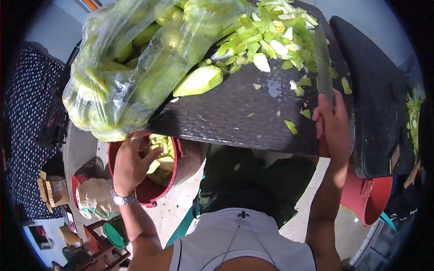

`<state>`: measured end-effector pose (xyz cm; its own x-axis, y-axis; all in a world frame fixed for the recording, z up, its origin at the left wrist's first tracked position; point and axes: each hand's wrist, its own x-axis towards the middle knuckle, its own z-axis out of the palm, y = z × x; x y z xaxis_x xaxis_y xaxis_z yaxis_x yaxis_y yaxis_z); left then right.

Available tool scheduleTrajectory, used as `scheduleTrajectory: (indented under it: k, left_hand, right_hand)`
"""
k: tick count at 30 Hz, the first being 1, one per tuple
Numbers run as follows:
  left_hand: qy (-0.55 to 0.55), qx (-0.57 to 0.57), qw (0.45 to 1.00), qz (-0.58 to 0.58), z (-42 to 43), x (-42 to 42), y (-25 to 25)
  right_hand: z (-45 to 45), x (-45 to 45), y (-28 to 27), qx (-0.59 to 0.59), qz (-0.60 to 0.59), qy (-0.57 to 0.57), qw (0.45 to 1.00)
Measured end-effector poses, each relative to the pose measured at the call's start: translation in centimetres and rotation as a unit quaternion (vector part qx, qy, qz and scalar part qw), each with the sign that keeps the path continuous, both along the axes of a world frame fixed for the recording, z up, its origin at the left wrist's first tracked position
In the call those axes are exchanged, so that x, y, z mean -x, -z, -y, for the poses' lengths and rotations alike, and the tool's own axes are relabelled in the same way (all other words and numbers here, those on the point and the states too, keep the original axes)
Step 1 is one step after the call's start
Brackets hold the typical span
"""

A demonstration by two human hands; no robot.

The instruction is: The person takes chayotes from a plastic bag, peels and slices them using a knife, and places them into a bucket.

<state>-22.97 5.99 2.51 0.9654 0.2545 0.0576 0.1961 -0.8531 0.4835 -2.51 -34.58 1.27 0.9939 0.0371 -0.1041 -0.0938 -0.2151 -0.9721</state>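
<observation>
My right hand (333,119) is closed around the handle of a knife (323,63), whose long blade points away from me over the right side of the dark woven tabletop (235,117). My left hand (130,165) is over a red bucket (169,192), thumb held apart from the fingers; the fingertips are partly hidden. Pale green cut pieces (165,149) lie inside this bucket, one close to my thumb. On the tabletop sits a peeled green fruit (199,81), which looks like a mango, beside a clear plastic bag (153,67) full of green fruit.
Peelings and whitish scraps (275,36) are heaped at the back of the tabletop. A dark chair or second table (375,99) stands to the right, with another red bucket (368,198) below. At lower left are a sack (95,196) and cardboard boxes (54,189).
</observation>
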Motion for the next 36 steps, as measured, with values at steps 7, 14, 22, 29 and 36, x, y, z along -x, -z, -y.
scheduleTrajectory:
  k: [7,14,22,29,36]
  left_hand:
    - [-0.037,0.002,0.999,-0.015,6.5,-11.8,-1.1]
    - [-0.17,0.111,0.979,0.014,7.0,-13.2,2.2]
    - [-0.178,0.448,0.872,0.089,5.9,-13.7,4.4]
    - [-0.137,0.218,0.965,0.054,7.3,-15.8,4.1]
    - [-0.03,0.017,0.997,0.067,10.9,-21.9,3.9]
  right_hand:
    - [-5.5,1.1,0.7,0.011,0.029,-0.061,0.998]
    - [-15.6,-6.8,1.0,-0.181,-0.151,-0.288,0.928]
    - [-18.7,-6.6,2.3,-0.092,-0.187,-0.278,0.938]
    - [-13.6,-1.8,2.1,-0.103,-0.199,-0.287,0.931]
    - [-5.8,1.9,0.6,-0.259,-0.103,-0.1,0.955]
